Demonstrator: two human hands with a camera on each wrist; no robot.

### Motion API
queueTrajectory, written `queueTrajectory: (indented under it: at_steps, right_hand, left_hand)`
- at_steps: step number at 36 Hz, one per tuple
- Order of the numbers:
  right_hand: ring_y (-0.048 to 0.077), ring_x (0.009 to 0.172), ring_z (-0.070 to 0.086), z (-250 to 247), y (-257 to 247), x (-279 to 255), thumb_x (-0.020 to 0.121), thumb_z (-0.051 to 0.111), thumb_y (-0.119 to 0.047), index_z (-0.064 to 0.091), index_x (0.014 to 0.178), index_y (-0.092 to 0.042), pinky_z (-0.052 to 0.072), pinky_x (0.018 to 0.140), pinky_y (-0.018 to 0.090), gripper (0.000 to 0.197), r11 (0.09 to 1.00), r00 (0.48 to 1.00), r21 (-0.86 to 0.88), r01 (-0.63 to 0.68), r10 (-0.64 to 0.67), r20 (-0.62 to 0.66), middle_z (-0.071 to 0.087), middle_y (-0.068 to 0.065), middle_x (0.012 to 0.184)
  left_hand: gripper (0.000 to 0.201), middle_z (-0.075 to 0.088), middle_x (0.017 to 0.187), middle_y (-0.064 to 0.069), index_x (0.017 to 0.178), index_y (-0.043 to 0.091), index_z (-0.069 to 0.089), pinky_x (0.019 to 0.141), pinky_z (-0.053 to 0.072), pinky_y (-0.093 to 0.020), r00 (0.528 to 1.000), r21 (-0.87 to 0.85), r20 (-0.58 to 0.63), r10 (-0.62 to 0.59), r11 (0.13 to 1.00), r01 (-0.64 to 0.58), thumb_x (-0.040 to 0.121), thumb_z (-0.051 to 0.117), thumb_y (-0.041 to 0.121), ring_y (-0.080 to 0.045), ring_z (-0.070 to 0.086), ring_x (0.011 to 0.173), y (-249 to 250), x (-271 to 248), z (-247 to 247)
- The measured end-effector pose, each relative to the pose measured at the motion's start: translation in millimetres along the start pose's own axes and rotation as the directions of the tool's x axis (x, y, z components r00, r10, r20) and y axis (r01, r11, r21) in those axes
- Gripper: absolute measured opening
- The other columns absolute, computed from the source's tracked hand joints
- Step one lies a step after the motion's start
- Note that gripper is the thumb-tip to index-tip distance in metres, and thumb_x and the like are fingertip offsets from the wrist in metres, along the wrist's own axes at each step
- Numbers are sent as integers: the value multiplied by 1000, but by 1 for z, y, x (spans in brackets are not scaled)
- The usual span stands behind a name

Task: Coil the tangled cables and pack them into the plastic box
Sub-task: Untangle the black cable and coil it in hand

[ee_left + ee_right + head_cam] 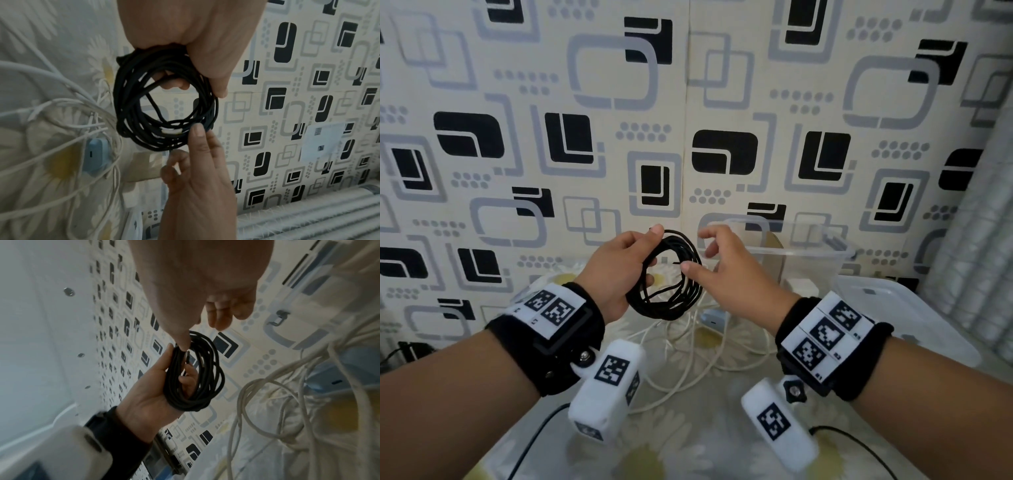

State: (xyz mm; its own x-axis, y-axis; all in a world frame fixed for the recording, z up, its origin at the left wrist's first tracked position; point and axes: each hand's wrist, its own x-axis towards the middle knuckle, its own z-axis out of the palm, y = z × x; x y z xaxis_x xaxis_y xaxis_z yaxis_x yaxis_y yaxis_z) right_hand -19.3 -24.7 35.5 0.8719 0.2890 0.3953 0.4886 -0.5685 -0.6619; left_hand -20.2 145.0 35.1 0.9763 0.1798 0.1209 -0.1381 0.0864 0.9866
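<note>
A black cable coil (671, 301) hangs in the air above the table, wound into several loops. My left hand (640, 253) grips its left side, thumb on top and fingers through the ring. In the left wrist view the coil (127, 97) hangs below the left hand (205, 65). My right hand (705, 253) holds nothing: its thumb tip touches the coil's right side and its fingers are spread loosely. The right wrist view shows that thumb tip on the coil (213, 369) held by the left hand (154, 394). The clear plastic box (822, 253) stands open just behind and to the right.
Tangled white cables (688, 349) lie on the daisy-print tablecloth under my hands, around a pale blue adapter (714, 320). The box's translucent lid (893, 308) lies at the right. Thin black wrist-camera leads (530, 442) run along the near table. A patterned wall stands close behind.
</note>
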Motion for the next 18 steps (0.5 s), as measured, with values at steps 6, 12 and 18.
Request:
queueTrajectory:
  at_steps: [6, 12, 18]
  right_hand:
    - [6, 77, 61, -1, 2, 2, 96, 51, -40, 62, 114, -21, 48, 70, 23, 28, 966, 973, 210, -153, 110, 202, 67, -6, 94]
    - [8, 68, 55, 2, 11, 5, 95, 54, -41, 64, 101, -16, 40, 58, 24, 27, 929, 971, 301, -215, 171, 165, 63, -5, 82]
    - [17, 69, 60, 3, 14, 7, 96, 55, -37, 62, 103, -8, 38, 46, 23, 30, 834, 938, 438, -335, 253, 236, 64, 5, 84]
  left_hand:
    - [28, 57, 82, 2, 89, 14, 63, 58, 43, -25, 997, -47, 71, -28, 998, 31, 90, 63, 41, -13, 51, 78, 2, -2, 2]
    - [30, 67, 86, -1, 120, 12, 56, 66, 52, -28, 1000, -124, 15, 17, 992, -15, 94, 61, 26, -16, 64, 77, 0, 1, 1]
    - [19, 73, 79, 0, 106, 6, 65, 68, 51, -22, 999, -124, 15, 29, 992, -27, 92, 64, 20, -12, 67, 71, -2, 3, -6]
